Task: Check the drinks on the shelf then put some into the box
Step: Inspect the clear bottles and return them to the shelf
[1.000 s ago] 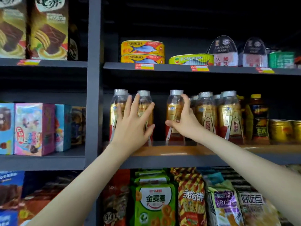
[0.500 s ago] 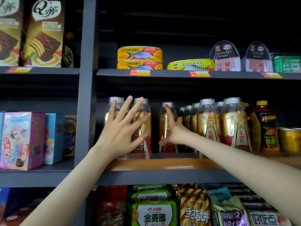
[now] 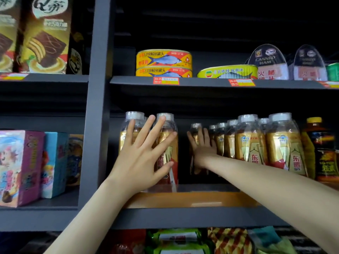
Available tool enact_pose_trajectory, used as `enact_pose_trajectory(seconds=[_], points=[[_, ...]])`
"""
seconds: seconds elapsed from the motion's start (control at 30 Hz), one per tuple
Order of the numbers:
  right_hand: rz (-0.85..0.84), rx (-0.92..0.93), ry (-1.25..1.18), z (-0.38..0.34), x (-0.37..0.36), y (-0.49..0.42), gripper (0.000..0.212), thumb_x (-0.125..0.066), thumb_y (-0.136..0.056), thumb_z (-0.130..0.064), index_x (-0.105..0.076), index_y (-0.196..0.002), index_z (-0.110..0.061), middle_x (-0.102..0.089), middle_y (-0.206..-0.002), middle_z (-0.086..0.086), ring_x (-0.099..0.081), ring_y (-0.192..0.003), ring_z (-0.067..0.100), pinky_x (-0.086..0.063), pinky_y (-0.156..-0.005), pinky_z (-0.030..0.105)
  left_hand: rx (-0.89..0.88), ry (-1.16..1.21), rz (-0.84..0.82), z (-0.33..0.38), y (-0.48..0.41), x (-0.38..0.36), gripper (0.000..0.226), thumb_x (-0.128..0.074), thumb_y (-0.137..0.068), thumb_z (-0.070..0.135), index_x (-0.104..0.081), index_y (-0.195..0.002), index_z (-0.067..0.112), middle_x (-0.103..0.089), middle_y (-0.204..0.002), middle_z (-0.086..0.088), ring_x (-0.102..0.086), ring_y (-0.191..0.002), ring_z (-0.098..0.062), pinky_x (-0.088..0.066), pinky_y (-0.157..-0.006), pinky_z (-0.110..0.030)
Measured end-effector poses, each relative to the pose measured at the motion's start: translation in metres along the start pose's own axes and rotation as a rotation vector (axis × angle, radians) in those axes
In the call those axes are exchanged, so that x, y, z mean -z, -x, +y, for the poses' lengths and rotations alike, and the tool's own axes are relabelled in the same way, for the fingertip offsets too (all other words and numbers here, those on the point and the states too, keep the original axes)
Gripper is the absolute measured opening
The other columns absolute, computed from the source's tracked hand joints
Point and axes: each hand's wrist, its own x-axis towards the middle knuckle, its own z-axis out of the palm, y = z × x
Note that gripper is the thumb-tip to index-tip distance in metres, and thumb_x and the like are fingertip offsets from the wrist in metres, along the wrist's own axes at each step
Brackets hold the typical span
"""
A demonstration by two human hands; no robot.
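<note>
Gold-labelled drink bottles with white caps stand on the middle shelf (image 3: 192, 198). My left hand (image 3: 145, 154) lies flat with spread fingers against the two front bottles at the left, one (image 3: 134, 117) beside the other (image 3: 169, 143). My right hand (image 3: 201, 147) reaches deep into the gap between the rows. Its straight fingers touch a bottle (image 3: 195, 126) far back in the shelf. To the right stands a row of several more bottles (image 3: 249, 145). No box is in view.
A dark bottle with a yellow cap (image 3: 321, 153) stands at the far right. Fish tins (image 3: 163, 59) and ham tins (image 3: 269, 63) sit on the shelf above. Snack bags (image 3: 176, 239) fill the shelf below. Boxes (image 3: 20, 165) stand left of the grey upright (image 3: 97, 107).
My right hand has gone deeper into the shelf, and the middle bottle now stands further back. My left hand has stayed on the two front bottles. The view has moved closer.
</note>
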Motion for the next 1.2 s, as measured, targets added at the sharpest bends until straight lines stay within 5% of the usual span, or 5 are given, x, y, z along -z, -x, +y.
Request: enact_pose_trajectory(seconds=[0.5,0.7,1.03,1.13,1.2], points=[[0.012,-0.014,0.130,0.006,-0.019,-0.024,0.124,-0.076,-0.081,-0.019,0.029,-0.147,-0.028,0.049,-0.143,0.012,0.030,-0.141,0.032,-0.043,-0.103,0.036,0.008,0.002,-0.015,0.000,0.002,-0.005,0.063,-0.038,-0.090,0.056,-0.044,-0.146,0.025,-0.028,-0.157,-0.015,-0.023,-0.145,-0.033,-0.008,-0.117,-0.057],[-0.022,0.190,0.499,0.010,-0.019,-0.029,0.122,-0.076,-0.079,-0.037,0.024,-0.149,-0.024,0.037,-0.153,0.007,0.030,-0.142,0.029,0.000,-0.118,0.048,0.002,-0.012,-0.039,0.000,0.002,-0.004,0.064,-0.036,-0.091,0.057,-0.042,-0.146,0.025,-0.031,-0.155,-0.015,-0.026,-0.144,-0.033,-0.010,-0.115,-0.058],[-0.032,0.169,0.491,0.005,0.005,-0.019,0.108,-0.065,-0.088,-0.040,0.021,-0.150,-0.019,0.028,-0.157,0.006,0.023,-0.145,0.024,0.004,-0.118,0.039,0.001,-0.044,-0.075,-0.001,0.002,-0.004,0.065,-0.034,-0.092,0.058,-0.039,-0.148,0.027,-0.034,-0.154,-0.015,-0.025,-0.144,-0.033,-0.009,-0.116,-0.057],[0.079,0.125,0.203,-0.002,0.034,0.007,0.101,-0.062,-0.090,-0.018,0.019,-0.151,-0.018,0.013,-0.161,0.013,0.003,-0.149,0.030,-0.011,-0.119,0.041,0.044,-0.059,-0.111,0.001,0.003,0.002,0.065,-0.031,-0.093,0.058,-0.036,-0.149,0.026,-0.033,-0.155,-0.016,-0.027,-0.144,-0.035,-0.008,-0.115,-0.059],[0.257,0.093,-0.037,-0.001,0.054,0.037,0.085,-0.052,-0.094,-0.014,0.007,-0.154,-0.013,-0.024,-0.154,0.022,-0.039,-0.134,0.035,-0.042,-0.099,0.040,0.140,-0.059,-0.100,0.003,0.006,0.011,0.062,-0.032,-0.095,0.053,-0.037,-0.149,0.023,-0.033,-0.154,-0.017,-0.029,-0.143,-0.036,-0.008,-0.114,-0.060]])
